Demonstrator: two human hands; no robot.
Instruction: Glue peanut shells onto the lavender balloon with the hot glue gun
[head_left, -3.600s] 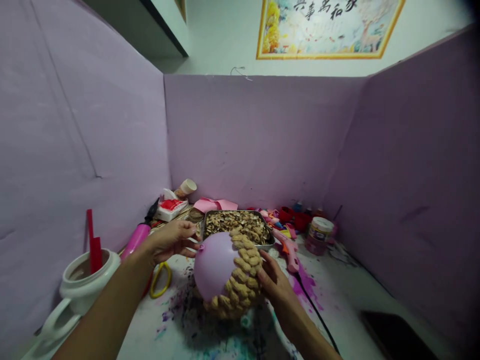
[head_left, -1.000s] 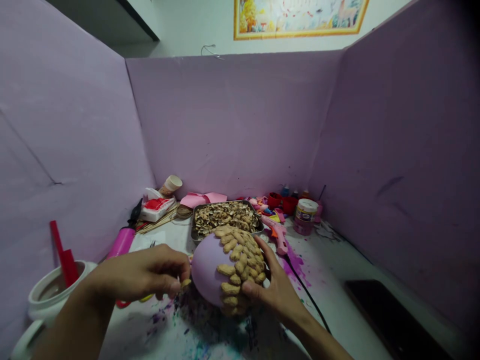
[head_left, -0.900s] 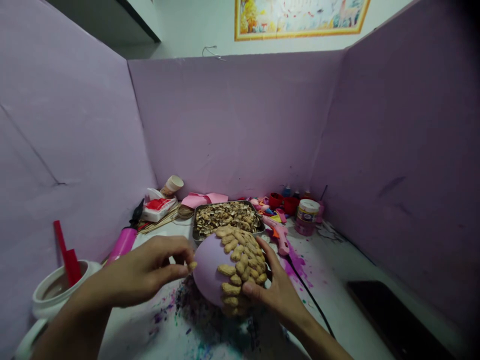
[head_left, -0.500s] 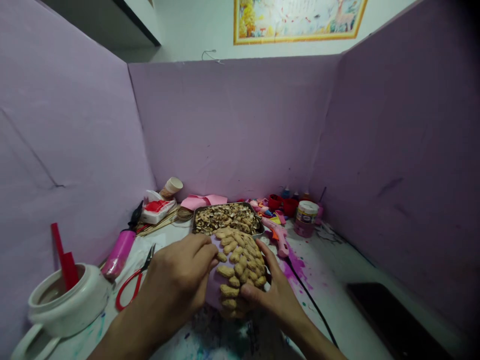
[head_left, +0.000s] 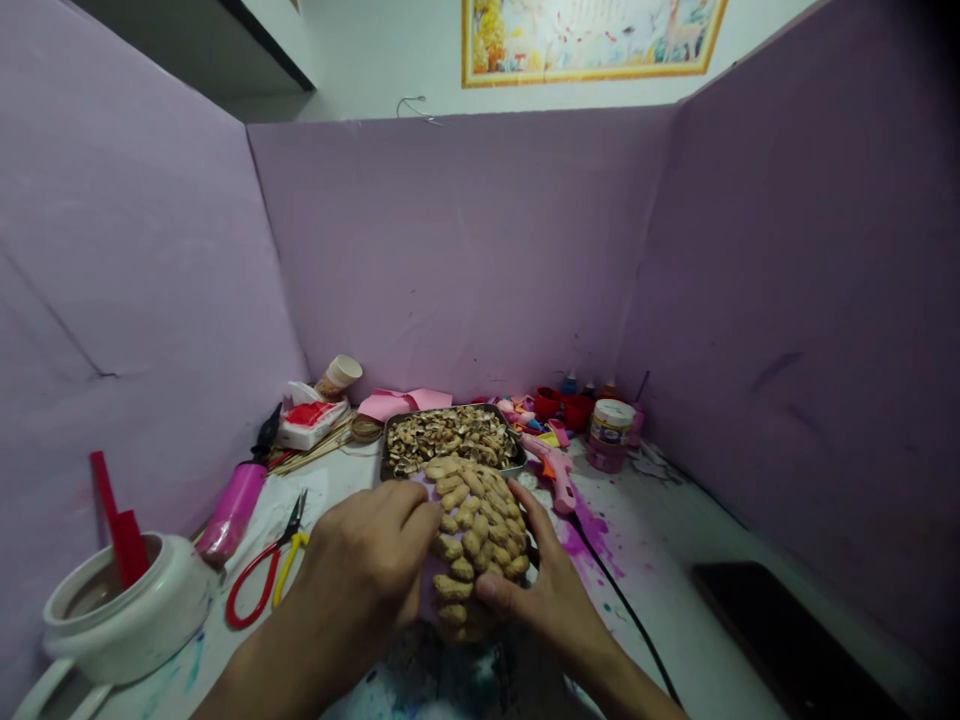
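Note:
A rounded purple form (head_left: pixel 426 592), its upper and right sides covered with unshelled peanuts (head_left: pixel 487 515), is held in front of me. My right hand (head_left: pixel 544 585) is wrapped around its right side, thumb on the front peanuts and fingers behind. At the left edge of the peanut cover, my left hand (head_left: pixel 375 555) is closed in a pinch against a peanut (head_left: pixel 448 523), partly hidden by the fingertips. Bare purple surface shows below and left of the peanuts. Directly behind stands a tray (head_left: pixel 384 455) filled with nut shells (head_left: pixel 450 437).
Right of the tray lies a pink glue gun (head_left: pixel 556 475) with a black cord, near a lidded jar (head_left: pixel 609 435). A phone (head_left: pixel 787 630) lies at right. On the left are red-handled scissors (head_left: pixel 259 585), yellow-handled pliers (head_left: pixel 291 568), a pink pump (head_left: pixel 236 505) and a white pot (head_left: pixel 142 610).
My left hand has shifted slightly right and covers more of the peanut at its fingertips. The form has turned a little in my right hand. The yellow handle has come into view.

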